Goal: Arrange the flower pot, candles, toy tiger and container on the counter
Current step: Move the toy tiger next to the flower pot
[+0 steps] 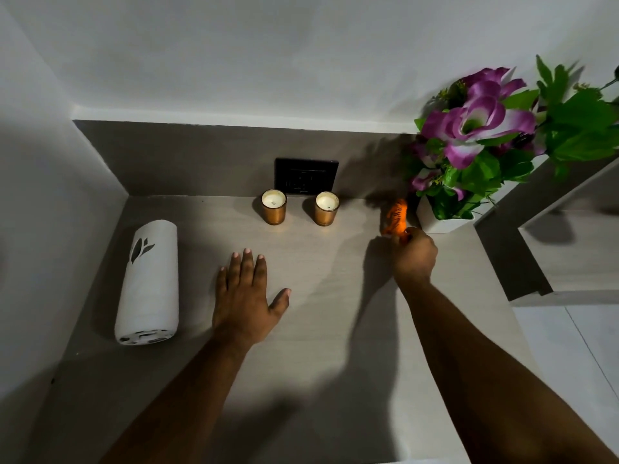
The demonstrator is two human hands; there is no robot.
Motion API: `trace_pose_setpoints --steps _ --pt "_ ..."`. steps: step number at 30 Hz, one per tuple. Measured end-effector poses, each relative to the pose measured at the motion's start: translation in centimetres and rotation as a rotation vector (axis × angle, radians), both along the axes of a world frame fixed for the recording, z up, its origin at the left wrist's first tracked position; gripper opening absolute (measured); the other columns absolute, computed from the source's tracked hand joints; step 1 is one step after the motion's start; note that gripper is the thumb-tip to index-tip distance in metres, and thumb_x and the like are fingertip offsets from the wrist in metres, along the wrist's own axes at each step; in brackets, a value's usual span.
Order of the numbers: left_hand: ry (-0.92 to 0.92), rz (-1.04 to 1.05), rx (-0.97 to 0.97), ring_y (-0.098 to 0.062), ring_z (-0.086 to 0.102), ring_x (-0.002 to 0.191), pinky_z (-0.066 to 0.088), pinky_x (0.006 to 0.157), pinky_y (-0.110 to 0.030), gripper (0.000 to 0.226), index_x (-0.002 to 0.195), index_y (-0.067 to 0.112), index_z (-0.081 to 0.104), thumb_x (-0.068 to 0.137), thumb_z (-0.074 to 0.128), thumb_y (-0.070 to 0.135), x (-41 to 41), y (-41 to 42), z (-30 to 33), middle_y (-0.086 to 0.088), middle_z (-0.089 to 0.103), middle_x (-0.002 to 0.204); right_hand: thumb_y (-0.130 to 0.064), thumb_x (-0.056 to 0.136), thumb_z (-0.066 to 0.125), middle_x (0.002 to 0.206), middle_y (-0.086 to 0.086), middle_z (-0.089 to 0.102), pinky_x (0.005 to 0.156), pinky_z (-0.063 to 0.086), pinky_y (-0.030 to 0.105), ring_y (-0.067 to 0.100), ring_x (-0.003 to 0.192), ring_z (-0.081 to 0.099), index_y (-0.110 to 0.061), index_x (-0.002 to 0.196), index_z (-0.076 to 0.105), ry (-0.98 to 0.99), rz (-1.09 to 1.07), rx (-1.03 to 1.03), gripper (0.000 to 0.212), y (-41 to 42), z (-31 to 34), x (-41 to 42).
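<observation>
Right hand (413,252) gripping the toy tiger (397,217) beside the flower pot (438,222), left hand (246,293) flat (fingers spread) on the surface (318,329), two candles (274,207) upright behind.

Open bench (318,329) centre and front, candles (274,207) against back wall, container (147,283) lying left, flower pot (442,222) crowding right corner

Two bare forearms, no sleeves, left hand (244,296), right hand (413,254)
</observation>
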State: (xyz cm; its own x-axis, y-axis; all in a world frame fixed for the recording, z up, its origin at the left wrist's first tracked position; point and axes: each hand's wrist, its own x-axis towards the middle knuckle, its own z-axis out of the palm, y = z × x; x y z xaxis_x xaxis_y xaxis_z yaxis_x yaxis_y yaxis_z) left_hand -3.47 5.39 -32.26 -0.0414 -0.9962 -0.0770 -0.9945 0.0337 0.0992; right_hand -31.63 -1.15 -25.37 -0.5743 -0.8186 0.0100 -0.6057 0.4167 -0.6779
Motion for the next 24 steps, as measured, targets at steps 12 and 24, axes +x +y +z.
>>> trace_pose_setpoints --steps 12,24 --pt "-0.008 -0.049 0.102 -0.033 0.009 0.148 0.012 0.118 -0.049 0.091 0.150 0.016 0.015 0.082 0.020 0.076 0.3 -0.6 2.0 -0.013 0.014 0.161 -0.061 0.088 0.048 0.146 0.011 0.042 0.111 0.037 0.044 0.028 0.134 0.039 -0.013 0.143 0.036 0.274 0.440 0.073 0.074 10.3 -3.6 5.5" --pt "0.318 0.561 0.146 -0.041 0.050 0.120 0.044 0.100 -0.050 0.063 0.131 0.006 0.046 0.080 0.071 0.034 13.3 -2.7 12.8 -0.021 0.051 0.134 -0.085 0.079 0.005 0.163 0.011 -0.006 0.117 -0.008 0.057 0.033 0.149 -0.012 -0.018 0.154 0.005 0.503 0.764 0.298 0.100 10.0 -5.1 11.5"
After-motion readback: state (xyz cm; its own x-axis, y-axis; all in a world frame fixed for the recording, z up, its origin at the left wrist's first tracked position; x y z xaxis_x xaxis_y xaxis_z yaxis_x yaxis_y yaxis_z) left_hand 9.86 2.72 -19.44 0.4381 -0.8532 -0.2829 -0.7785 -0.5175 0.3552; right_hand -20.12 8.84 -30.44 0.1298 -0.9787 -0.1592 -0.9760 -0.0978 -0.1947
